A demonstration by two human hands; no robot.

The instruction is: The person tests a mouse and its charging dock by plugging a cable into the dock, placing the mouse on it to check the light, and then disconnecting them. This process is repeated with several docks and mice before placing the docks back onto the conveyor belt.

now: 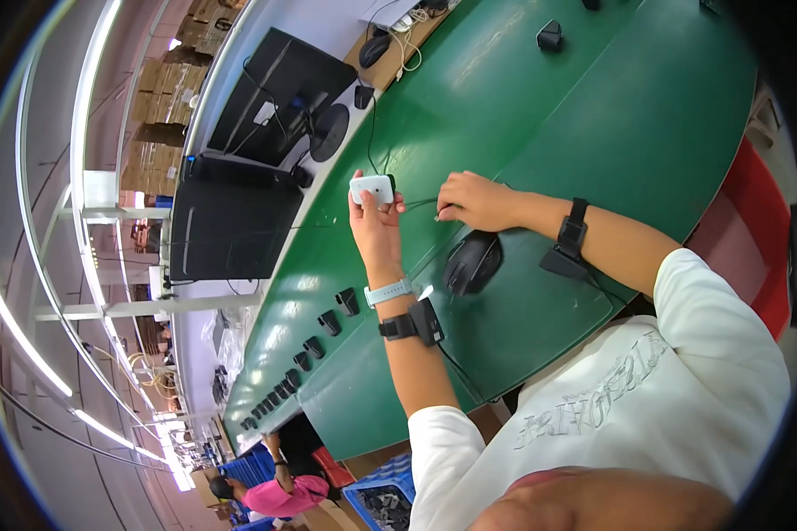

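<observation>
White and rounded, the small device [369, 190] sits gripped in the left hand [377, 227] over the green tabletop [478, 111], its long axis running left to right toward the nearby right hand [476, 202], whose curled fingers apparently pinch a thin cable [421, 203].

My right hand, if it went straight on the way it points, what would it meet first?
The thin cable just ahead looks first, then likely the left hand, which holds a white device; depth is unclear, so the right hand could pass above.
</observation>
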